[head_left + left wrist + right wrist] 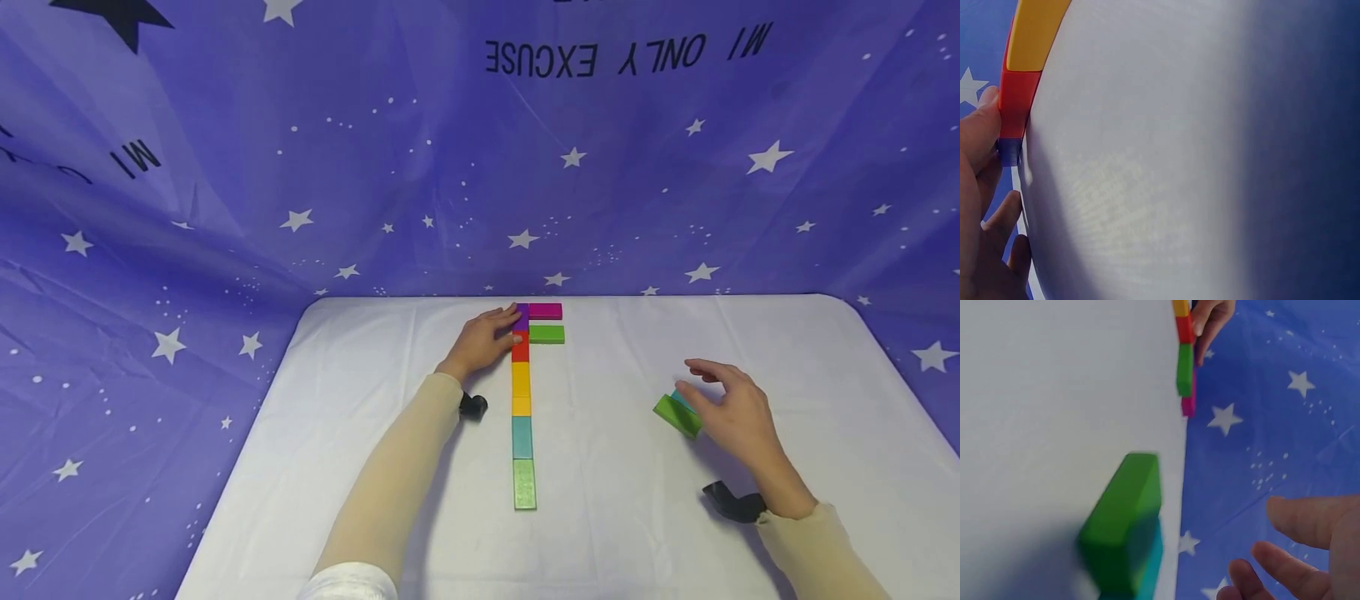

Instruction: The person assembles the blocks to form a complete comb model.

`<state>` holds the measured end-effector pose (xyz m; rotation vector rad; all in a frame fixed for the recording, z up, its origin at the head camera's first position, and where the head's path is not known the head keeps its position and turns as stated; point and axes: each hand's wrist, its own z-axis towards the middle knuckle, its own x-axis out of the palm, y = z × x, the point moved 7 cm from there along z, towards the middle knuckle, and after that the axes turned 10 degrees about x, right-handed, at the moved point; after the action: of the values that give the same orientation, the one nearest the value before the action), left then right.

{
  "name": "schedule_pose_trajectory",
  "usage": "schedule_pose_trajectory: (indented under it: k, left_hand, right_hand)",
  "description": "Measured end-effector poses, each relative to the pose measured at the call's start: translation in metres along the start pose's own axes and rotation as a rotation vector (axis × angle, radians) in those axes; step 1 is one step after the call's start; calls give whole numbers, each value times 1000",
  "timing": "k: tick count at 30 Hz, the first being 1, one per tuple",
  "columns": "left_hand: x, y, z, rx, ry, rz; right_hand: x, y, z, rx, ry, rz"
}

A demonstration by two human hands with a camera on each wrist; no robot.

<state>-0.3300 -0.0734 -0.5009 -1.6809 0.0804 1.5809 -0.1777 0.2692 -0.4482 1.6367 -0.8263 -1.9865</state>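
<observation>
A column of coloured blocks runs toward the person: purple [523, 318], red [521, 350], yellow [521, 379], teal [522, 437] and light green [525, 485]. A magenta block [546, 312] and a green block [547, 335] lie crosswise, joining its far end from the right. My left hand [478, 342] rests its fingertips on the purple block's side, thumb by the red one. Over at the right, my right hand [738, 417] hovers with spread fingers beside another green block [1129, 512] and a partly hidden teal block [1150, 562]; in the right wrist view its fingers hold nothing.
White cloth covers the table [360, 350]. A purple-blue starred curtain [420, 183] hangs behind its far edge and along the sides. Black wrist mounts [735, 504] stick out under both forearms.
</observation>
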Motion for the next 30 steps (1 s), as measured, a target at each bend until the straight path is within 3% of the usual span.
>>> schedule_pose_trajectory:
  k: [7, 18, 24, 30]
  left_hand:
    - [0, 0, -1, -9, 7, 5]
    - [0, 2, 1, -2, 5, 8]
    - [1, 3, 2, 1, 12, 21]
    - [0, 0, 0, -5, 13, 1]
  right_hand:
    - [0, -25, -6, 53, 58, -48]
    - [6, -44, -8, 15, 141, -119]
    - [7, -47, 2, -41, 124, -144]
    - [5, -55, 15, 1, 108, -167]
